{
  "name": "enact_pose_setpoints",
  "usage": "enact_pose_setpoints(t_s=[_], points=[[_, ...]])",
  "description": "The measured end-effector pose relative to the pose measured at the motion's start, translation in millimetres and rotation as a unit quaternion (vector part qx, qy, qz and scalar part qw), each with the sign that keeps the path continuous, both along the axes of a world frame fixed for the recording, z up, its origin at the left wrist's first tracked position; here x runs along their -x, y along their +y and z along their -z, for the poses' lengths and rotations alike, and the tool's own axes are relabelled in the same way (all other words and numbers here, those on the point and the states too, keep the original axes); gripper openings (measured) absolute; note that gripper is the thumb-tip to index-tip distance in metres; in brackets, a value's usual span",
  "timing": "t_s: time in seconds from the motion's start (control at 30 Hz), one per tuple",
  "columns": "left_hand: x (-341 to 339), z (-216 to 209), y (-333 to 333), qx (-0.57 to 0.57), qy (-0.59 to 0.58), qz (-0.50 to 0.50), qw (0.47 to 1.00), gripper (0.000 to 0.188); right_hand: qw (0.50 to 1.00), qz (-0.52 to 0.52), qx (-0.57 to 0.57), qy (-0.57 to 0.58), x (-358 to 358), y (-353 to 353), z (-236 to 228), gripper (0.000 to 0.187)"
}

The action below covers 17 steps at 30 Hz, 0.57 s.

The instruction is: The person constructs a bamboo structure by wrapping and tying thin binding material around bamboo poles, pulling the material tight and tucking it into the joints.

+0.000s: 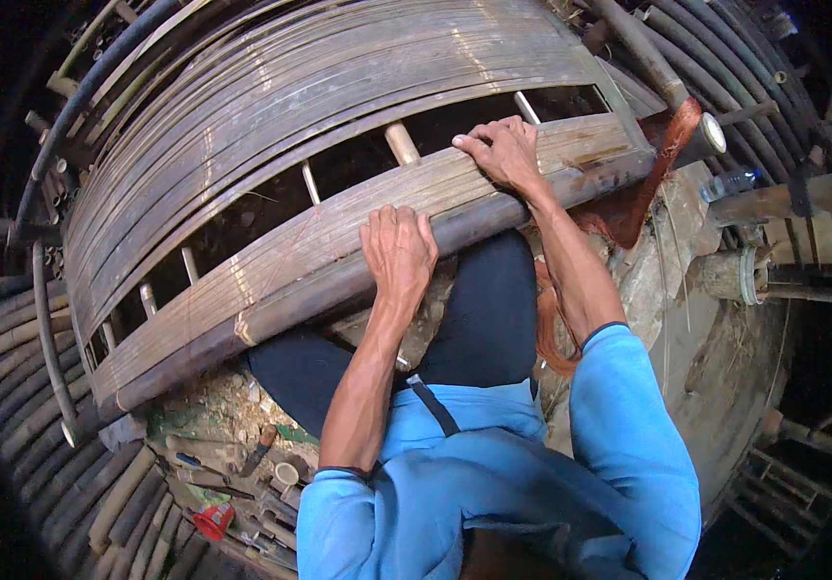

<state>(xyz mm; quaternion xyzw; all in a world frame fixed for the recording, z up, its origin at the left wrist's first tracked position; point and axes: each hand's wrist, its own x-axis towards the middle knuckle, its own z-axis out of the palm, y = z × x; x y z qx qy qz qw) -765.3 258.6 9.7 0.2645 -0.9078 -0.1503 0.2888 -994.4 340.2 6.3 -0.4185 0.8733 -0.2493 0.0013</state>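
Note:
A large curved panel of thin split-bamboo slats (339,72) lies across my lap, with a thick dark bamboo pole (493,215) along its near edge. Between its far slats and the near band of slats (290,253) runs a dark gap, crossed by several short bamboo rungs (401,143). My left hand (400,253) rests on the near band by the pole, fingers bent and laid on the slats, holding nothing. Farther right, my right hand (505,155) hooks its fingers over the far edge of that band, thumb out to the left. Its fingertips are partly hidden.
Stacked bamboo poles (34,396) lie at left, more poles (725,72) at upper right. Reddish-brown netting (667,145) hangs near the panel's right end. A clear plastic bottle (730,184) lies beyond it. A red container (213,520) and a wooden-handled tool (259,449) lie at lower left.

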Motion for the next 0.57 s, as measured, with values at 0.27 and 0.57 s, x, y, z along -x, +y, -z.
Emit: enact_pose_setpoints(t_s=[0.27, 0.57], points=[[-31, -15, -19, -0.103, 0.004, -0.038, 0.994, 0.022, 0.991, 0.027, 0.115, 0.055, 4, 20, -1, 0.040], [-46, -30, -35, -0.254, -0.029, -0.045, 0.966, 0.023, 0.979, 0.185, -0.073, 0.037, 35, 120, 9, 0.052]])
